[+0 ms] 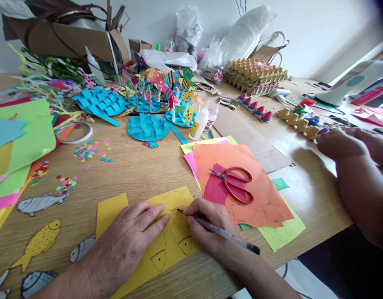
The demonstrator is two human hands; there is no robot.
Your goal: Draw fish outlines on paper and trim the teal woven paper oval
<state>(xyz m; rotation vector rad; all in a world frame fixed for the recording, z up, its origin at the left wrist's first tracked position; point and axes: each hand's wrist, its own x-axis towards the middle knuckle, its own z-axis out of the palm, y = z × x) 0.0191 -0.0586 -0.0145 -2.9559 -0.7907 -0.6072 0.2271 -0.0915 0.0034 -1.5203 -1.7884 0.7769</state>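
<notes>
The right hand's fingers pinch the pen near its tip, which rests on the yellow sheet; the left hand's lie flat, slightly spread, on it. The pen looks light, stiff, perhaps slick, best gripped there; the sheet, thin and creasable, wants flat pressure. Scissors lie right of the sheet, a yellow fish left.

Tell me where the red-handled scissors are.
In the head view, the red-handled scissors lie right of center, on the orange paper, beyond the right hand.
</notes>
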